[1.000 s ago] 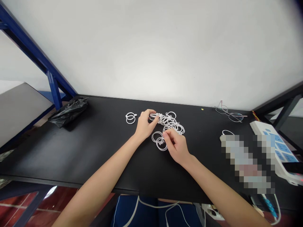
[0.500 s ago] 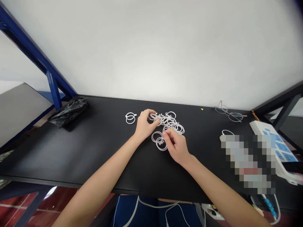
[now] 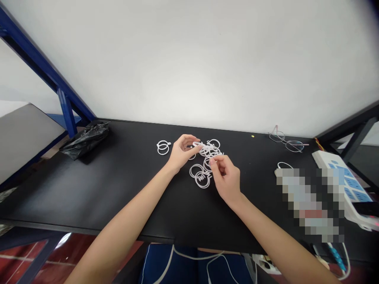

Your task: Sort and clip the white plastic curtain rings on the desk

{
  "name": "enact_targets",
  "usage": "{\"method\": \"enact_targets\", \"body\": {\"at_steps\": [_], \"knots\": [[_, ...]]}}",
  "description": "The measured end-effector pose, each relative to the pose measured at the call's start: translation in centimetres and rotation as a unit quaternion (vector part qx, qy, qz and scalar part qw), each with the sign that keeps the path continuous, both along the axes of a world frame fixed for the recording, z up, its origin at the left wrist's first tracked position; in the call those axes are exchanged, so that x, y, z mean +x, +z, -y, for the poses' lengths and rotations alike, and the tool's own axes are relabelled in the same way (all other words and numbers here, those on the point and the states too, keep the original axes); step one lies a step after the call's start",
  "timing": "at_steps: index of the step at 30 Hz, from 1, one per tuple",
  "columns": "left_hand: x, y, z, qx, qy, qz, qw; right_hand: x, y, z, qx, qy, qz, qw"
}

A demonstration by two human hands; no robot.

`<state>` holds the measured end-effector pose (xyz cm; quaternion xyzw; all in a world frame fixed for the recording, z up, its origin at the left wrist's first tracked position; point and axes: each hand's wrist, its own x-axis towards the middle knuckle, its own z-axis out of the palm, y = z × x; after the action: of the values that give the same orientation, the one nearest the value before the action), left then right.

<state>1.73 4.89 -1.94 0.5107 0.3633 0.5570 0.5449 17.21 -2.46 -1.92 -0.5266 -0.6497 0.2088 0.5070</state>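
Observation:
White plastic curtain rings (image 3: 213, 144), each with a small eyelet, lie in a tangled heap on the black table. At the heap's left side, my left hand (image 3: 182, 153) has its thumb and fingers closed on a white ring (image 3: 195, 144). My right hand (image 3: 227, 175) pinches at the heap's front right, thumb against fingertips, on the edge of another ring (image 3: 207, 164); the fingers partly hide it. Just in front of the heap, overlapping rings (image 3: 202, 180) rest flat. Two more rings (image 3: 163, 148) lie apart, left of my left hand.
A black plastic bag (image 3: 85, 140) sits at the table's (image 3: 118, 193) back left. Eyeglasses (image 3: 286, 142) lie at the back right. A white power strip (image 3: 348, 185) and a blurred-out object (image 3: 308, 205) are along the right side. White cables (image 3: 201, 258) hang across my lap.
Both hands have shifted slightly to the right. The right hand has drawn away from the front rings, uncovering more of them, and the left fingers have moved further over the heap.

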Motion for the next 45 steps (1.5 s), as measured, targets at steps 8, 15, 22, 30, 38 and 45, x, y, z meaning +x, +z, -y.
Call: {"method": "enact_targets", "body": {"at_steps": [8, 15, 22, 30, 38, 45], "knots": [[-0.38, -0.12, 0.13, -0.040, -0.123, 0.070, 0.989, 0.14, -0.19, -0.29, -0.027, -0.025, -0.048, 0.998], [-0.47, -0.07, 0.12, -0.062, -0.157, 0.096, 0.981, 0.05, 0.00, -0.25, -0.042, -0.031, -0.069, 0.996], [-0.47, 0.42, 0.36, -0.082, -0.167, 0.120, 0.975, 0.06, -0.19, -0.35, -0.050, -0.034, -0.084, 0.995], [-0.58, 0.05, 0.25, -0.066, -0.182, 0.106, 0.975, 0.21, -0.25, -0.32, -0.055, -0.024, -0.063, 0.996], [-0.66, -0.03, 0.24, -0.048, -0.164, 0.079, 0.982, 0.24, -0.09, -0.27, -0.060, -0.024, -0.058, 0.996], [-0.63, -0.09, 0.26, -0.049, -0.171, 0.075, 0.981, 0.20, 0.23, -0.35, -0.059, -0.018, -0.070, 0.996]]}}
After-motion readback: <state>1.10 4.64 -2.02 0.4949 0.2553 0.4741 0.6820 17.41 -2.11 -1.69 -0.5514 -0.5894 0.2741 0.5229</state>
